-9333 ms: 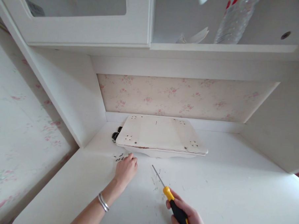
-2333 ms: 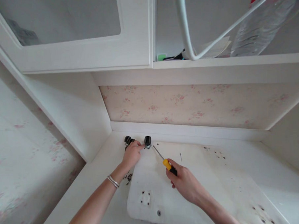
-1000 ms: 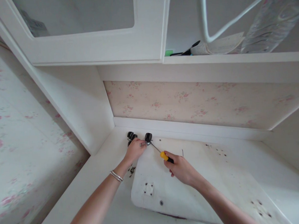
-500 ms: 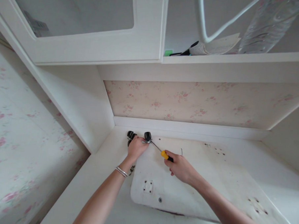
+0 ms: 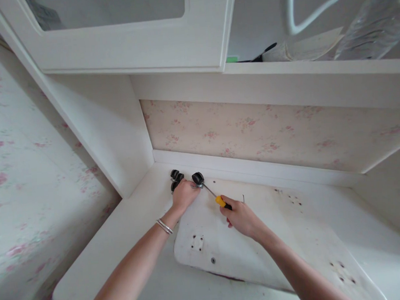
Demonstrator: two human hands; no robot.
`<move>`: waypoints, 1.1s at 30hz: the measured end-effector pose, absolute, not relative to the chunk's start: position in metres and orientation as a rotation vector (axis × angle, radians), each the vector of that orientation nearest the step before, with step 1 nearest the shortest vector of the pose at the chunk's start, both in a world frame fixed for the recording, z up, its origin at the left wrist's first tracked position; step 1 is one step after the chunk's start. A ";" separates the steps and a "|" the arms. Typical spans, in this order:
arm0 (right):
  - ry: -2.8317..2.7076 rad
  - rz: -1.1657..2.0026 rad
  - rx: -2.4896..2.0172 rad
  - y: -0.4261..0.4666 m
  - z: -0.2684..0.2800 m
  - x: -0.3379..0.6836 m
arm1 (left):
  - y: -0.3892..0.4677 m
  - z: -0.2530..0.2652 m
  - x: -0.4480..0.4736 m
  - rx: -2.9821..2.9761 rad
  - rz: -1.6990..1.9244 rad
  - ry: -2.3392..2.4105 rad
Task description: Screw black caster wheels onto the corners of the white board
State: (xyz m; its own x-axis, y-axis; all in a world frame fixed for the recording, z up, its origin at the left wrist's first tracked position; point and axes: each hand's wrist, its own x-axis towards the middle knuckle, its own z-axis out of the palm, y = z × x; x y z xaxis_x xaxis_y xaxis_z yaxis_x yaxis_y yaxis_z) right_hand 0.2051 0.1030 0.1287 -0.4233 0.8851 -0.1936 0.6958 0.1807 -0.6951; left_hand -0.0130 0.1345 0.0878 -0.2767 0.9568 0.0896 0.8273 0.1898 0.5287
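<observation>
My left hand (image 5: 186, 195), with silver bangles at the wrist, is closed on a black caster wheel (image 5: 198, 178) by its metal plate. The caster sits at the far left corner of a white board (image 5: 244, 245). In my closed right hand (image 5: 240, 215) is a screwdriver (image 5: 220, 201) with a yellow and black handle. Its shaft slants up to the left, and the tip meets the caster's plate; the exact contact is too small to make out. Several loose black casters (image 5: 176, 176) lie just left of my left hand, partly hidden by it.
The board lies on a white desktop (image 5: 130, 228) and has groups of screw holes. Above hangs a white cabinet (image 5: 132, 49); beside it an open shelf (image 5: 315, 66) holds papers and a clear plastic bottle (image 5: 373, 27). A white side panel (image 5: 99, 123) stands at left.
The view has shifted slightly, so the cabinet sits higher in the picture. The caster's wheel has swivelled a little. Both hands keep their grip in about the same place.
</observation>
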 end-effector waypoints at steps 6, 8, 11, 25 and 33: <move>-2.194 1.078 -1.534 0.106 0.130 0.204 | 0.134 0.093 -0.007 1.682 0.700 2.255; -2.188 1.082 -1.544 0.107 0.132 0.204 | 0.134 0.094 -0.006 1.680 0.700 2.255; -2.184 1.091 -1.549 0.109 0.135 0.207 | 0.134 0.093 -0.005 1.668 0.706 2.257; -2.186 1.116 -1.525 0.106 0.134 0.215 | 0.140 0.088 -0.008 1.676 0.723 2.252; -2.204 1.088 -1.532 0.106 0.137 0.211 | 0.141 0.089 -0.009 1.691 0.756 2.210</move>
